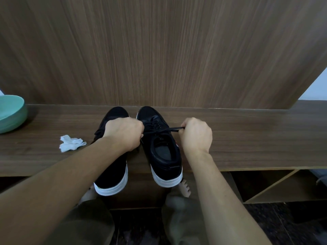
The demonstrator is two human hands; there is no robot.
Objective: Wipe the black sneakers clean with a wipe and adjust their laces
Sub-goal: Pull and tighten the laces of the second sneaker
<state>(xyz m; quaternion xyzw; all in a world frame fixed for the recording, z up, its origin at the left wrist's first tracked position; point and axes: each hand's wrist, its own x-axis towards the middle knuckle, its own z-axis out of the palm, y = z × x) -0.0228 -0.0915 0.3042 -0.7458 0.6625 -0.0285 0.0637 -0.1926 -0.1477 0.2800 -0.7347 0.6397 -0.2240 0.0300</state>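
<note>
2 black sneakers with white soles stand side by side on the wooden worktop (pixel 247 138), toes toward the wood-grain back panel (pixel 159 50) and heels hanging over the near edge. The right sneaker (pixel 160 147) shows its open mouth and dark insole; the left sneaker (pixel 113 167) is partly hidden under the left forearm.

The left hand (pixel 124 134) is curled in a closed grip at the inner side of the right sneaker's lacing, pinching a black lace end there; the fingertips themselves are hidden behind the knuckles. The right hand (pixel 196 134) is curled too, its grip pinching the other lace end (pixel 174 129), which runs taut from the eyelets out to the fingers on the outer side of the shoe.

A crumpled white wipe (pixel 71 143) lies on the worktop just left of the left sneaker, apart from it and touched by neither hand. A teal bowl (pixel 10 114) sits at the far left edge of the view. Below the worktop, open shelf compartments (pixel 276 186) and the person's bare toes (pixel 184 189) show.
</note>
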